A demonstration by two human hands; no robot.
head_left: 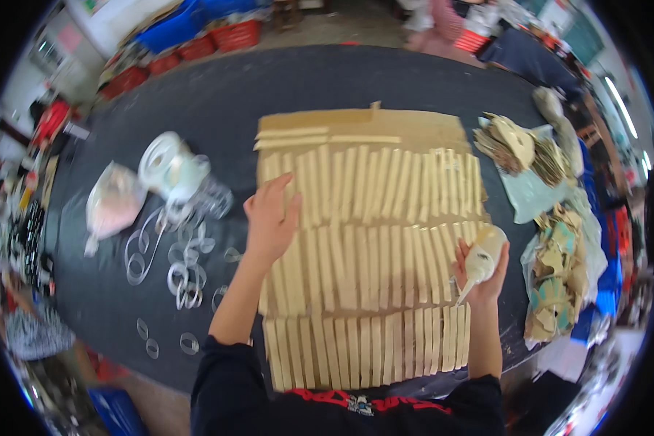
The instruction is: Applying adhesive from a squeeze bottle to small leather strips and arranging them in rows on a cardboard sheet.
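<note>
A sheet of brown cardboard [429,125] lies on the dark table and bears three rows of narrow tan strips [370,265], set side by side and roughly upright in the view. At the left end of the upper rows is my left hand [271,221], its fingers apart and nothing visible in them; whether its fingertips touch the strips I cannot tell. My right hand [495,275] grips a whitish squeeze bottle [485,251] at the sheet's right side. The bottle is tilted, its narrow nozzle pointing down and left, close to the right end of the lower rows.
Left of the sheet are a white spool [168,163], a clear bag with pinkish contents [115,200] and loose curls of clear band [187,283] on the black table [218,87]. Torn brown pieces on plastic bags [559,280] line the right edge. Blue and red baskets [234,35] stand beyond.
</note>
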